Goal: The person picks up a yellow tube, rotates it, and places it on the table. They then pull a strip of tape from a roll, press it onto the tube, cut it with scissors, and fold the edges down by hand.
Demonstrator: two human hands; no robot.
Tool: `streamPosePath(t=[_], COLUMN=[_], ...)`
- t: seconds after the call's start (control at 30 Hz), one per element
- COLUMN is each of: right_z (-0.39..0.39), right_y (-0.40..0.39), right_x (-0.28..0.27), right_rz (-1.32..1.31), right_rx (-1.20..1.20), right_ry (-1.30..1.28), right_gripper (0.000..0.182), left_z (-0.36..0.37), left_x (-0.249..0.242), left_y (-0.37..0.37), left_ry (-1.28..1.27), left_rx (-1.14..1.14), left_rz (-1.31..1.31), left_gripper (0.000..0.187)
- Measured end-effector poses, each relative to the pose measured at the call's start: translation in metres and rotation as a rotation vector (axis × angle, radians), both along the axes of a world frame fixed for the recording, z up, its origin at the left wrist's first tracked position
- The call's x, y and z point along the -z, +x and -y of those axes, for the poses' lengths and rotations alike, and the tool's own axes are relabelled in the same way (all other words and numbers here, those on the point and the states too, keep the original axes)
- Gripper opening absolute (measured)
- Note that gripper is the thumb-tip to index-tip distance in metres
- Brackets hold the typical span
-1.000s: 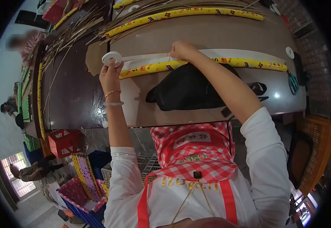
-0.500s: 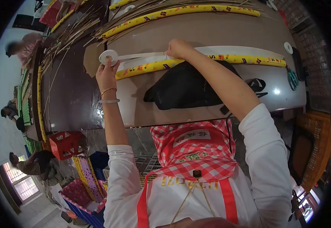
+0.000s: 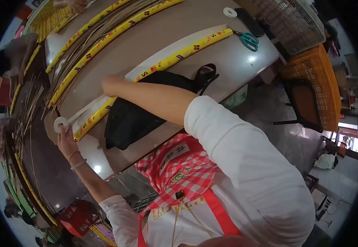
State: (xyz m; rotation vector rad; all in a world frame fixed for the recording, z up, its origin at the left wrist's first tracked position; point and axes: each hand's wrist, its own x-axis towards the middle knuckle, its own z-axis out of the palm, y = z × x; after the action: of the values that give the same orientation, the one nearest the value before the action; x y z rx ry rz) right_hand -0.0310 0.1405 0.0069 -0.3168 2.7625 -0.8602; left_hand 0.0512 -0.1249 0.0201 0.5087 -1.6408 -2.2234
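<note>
My left hand [image 3: 66, 141] grips a white roll of tape [image 3: 60, 124] at the table's left side, fingers around its edge. A pale strip of tape [image 3: 87, 108] runs from the roll to my right hand [image 3: 113, 85], whose slightly blurred fingers are closed at the strip. Beneath my right wrist lies a long roll of yellow printed wrapping paper [image 3: 195, 47], its white edge [image 3: 162, 53] spread flat along the far side. Black cloth [image 3: 125, 121] lies against the paper roll on the near side, partly under my right forearm.
Teal-handled scissors [image 3: 249, 41] lie at the paper roll's right end, near another tape roll [image 3: 229, 12] and a black case [image 3: 249, 22]. More yellow rolls [image 3: 117, 39] and thin brown strips lie farther back. An orange woven chair [image 3: 310, 82] stands right. Another person's hand [image 3: 77, 5] shows top left.
The view has swung to the right and tilted, so the table appears slanted. My left hand still holds the tape roll, and the strip still stretches between my hands.
</note>
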Motion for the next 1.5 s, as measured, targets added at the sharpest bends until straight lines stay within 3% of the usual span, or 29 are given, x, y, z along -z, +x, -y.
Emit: streamPosePath(t=[0.13,0.2,0.23,0.3,0.37,0.4,0.5,0.57,1.1,1.37,1.5], right_z=[0.003,0.000,0.003,-0.002,0.003,-0.003,0.000,-0.001,-0.007,-0.007,-0.007], right_y=[-0.008,-0.008,-0.012,-0.011,-0.018,-0.016,-0.023,-0.023,-0.019,-0.022,-0.021], right_x=[0.001,0.002,0.008,0.009,0.018,0.010,0.018,0.008,0.002,0.019,0.005], right_rz=[0.135,0.156,0.131,0.071,0.075,0.056,0.059,0.252,0.227,0.079,0.206], right_rx=[-0.024,-0.068,-0.085,-0.117,-0.129,-0.163,-0.187,-0.183,-0.209,-0.178,-0.200], right_ry=[-0.038,-0.040,0.023,-0.024,0.029,0.053,0.009,0.086,0.084,0.031,0.081], right_gripper=[0.023,0.024,0.026,0.026,0.027,0.028,0.028,0.033,0.033,0.024,0.031], left_z=[0.005,-0.021,-0.024,-0.010,-0.012,-0.023,-0.020,-0.018,-0.017,-0.012,-0.011], left_x=[-0.003,-0.027,-0.025,-0.010,-0.009,-0.014,-0.012,-0.011,-0.010,-0.010,-0.008], left_y=[0.002,0.013,0.012,0.007,0.005,0.003,0.002,0.002,0.002,0.000,0.000], left_ry=[-0.008,-1.931,-1.562,-1.135,-0.532,0.006,0.010,0.022,0.087,0.126,0.100], left_rx=[-0.023,0.113,0.073,0.049,0.014,-0.048,-0.038,-0.044,-0.054,-0.037,-0.036], left_rz=[0.016,0.344,0.309,0.172,0.041,-0.019,-0.003,-0.007,0.010,0.031,0.035], left_gripper=[0.029,0.025,0.025,0.024,0.024,0.024,0.024,0.024,0.024,0.027,0.024])
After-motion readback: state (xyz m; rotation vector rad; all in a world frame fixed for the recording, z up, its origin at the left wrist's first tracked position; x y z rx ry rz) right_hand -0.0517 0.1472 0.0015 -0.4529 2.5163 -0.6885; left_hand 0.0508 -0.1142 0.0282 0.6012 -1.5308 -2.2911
